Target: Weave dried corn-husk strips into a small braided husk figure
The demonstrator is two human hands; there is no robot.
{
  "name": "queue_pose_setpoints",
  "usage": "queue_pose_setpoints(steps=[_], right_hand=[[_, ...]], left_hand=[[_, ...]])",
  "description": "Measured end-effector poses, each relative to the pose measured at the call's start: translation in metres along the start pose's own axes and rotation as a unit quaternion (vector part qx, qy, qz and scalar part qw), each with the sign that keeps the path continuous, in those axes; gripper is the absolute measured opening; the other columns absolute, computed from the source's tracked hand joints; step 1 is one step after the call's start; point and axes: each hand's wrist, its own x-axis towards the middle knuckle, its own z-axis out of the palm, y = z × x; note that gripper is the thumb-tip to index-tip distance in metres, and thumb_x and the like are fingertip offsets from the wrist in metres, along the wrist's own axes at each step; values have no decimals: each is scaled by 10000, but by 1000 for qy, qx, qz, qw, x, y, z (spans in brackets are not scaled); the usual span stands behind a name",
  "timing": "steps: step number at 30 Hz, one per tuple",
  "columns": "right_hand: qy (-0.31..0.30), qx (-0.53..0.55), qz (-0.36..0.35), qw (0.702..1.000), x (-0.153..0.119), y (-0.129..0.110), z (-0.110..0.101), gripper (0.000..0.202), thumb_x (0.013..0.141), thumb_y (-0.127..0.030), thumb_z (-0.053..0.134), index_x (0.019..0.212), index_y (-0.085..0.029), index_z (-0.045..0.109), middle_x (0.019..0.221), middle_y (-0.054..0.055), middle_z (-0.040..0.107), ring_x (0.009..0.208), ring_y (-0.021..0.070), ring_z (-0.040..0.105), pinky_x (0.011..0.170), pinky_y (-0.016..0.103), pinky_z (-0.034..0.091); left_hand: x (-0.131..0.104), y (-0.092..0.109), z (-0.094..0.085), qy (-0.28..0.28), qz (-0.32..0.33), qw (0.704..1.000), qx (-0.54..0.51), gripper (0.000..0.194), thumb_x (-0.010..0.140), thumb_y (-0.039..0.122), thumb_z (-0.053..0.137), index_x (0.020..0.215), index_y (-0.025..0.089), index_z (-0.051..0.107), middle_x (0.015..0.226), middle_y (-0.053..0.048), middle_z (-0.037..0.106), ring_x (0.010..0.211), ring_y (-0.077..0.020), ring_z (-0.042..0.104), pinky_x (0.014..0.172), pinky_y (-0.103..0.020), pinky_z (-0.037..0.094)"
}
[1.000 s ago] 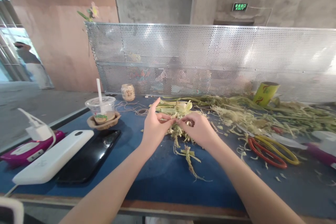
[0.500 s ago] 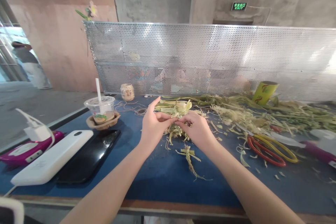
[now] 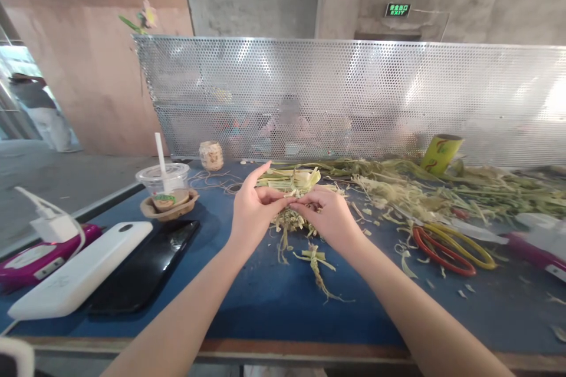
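Over the middle of the blue table, my left hand and my right hand meet at the fingertips. Both pinch a bundle of pale green plant fibre, whose strands hang below the fingers. The exact strand between the fingertips is hidden. Just behind the hands lie green stalks with a pale leafy end. A small knotted piece of plant fibre rests on the table in front of my right hand.
At left are a phone, a white power bank, a purple power strip and a plastic cup. Scissors, a green can and dried stalks lie right. A perforated metal screen stands behind.
The whole view has shifted slightly, so things appear a little further left. Both hands keep their pinch, with the fingertips now closer together.
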Motion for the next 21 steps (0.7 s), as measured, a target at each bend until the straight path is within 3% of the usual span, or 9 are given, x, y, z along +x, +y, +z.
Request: queue_pose_setpoints(steps=[6, 13, 21], right_hand=[[26, 4, 25, 999, -2, -1, 3, 72, 665, -236, 705, 696, -173, 690, 640, 4, 556, 527, 105, 452, 520, 241, 374], [20, 76, 49, 996, 0, 7, 4, 106, 661, -273, 673, 680, -170, 690, 546, -25, 452, 497, 92, 383, 462, 217, 322], [-42, 156, 97, 982, 2, 2, -6, 185, 645, -321, 670, 593, -148, 627, 502, -51, 393, 466, 63, 294, 442, 216, 228]], left_hand=[[0, -1, 2, 7, -23, 999, -27, 877, 549, 140, 775, 1339, 165, 394, 614, 11, 687, 599, -154, 648, 628, -274, 517], [2, 0, 4, 0, -104, 985, -136, 868, 524, 167, 798, 1302, 104, 417, 566, 66, 623, 597, -132, 643, 683, -286, 530], [5, 7, -3, -62, -42, 994, -85, 942, 553, 124, 780, 1378, 149, 327, 641, 10, 688, 675, -163, 675, 704, -283, 528]])
